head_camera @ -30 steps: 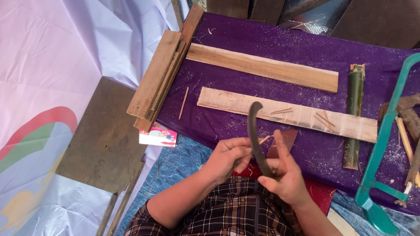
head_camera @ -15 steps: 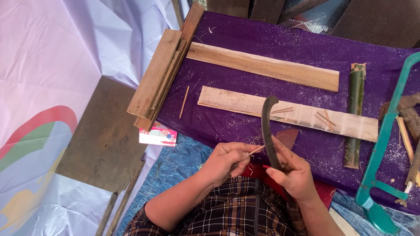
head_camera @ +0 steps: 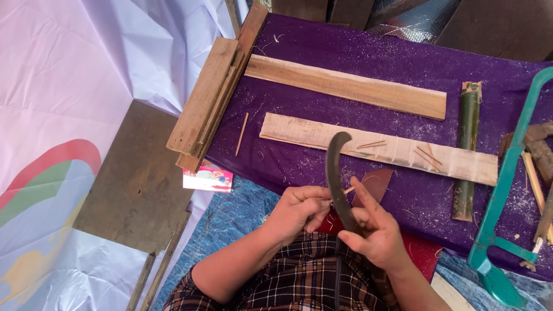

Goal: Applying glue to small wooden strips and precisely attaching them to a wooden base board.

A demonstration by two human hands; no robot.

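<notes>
A dark, dull metal is seen in the curved blade (head_camera: pixel 336 173), matt and unpolished, gripped by the right hand (head_camera: pixel 374 236). A thin pale wooden sliver (head_camera: pixel 347 189) is pinched by the left hand (head_camera: pixel 299 210). The counter (head_camera: pixel 368 57) is covered in purple cloth, slightly glittery and dusted with sawdust. Rough, unfinished wood is shown by the planks (head_camera: pixel 345 86). The bamboo piece (head_camera: pixel 468 150) looks smooth and green. Teal painted metal is seen on the saw frame (head_camera: pixel 507 178).

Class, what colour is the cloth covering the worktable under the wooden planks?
Purple cloth, clearest in the head view.
</notes>
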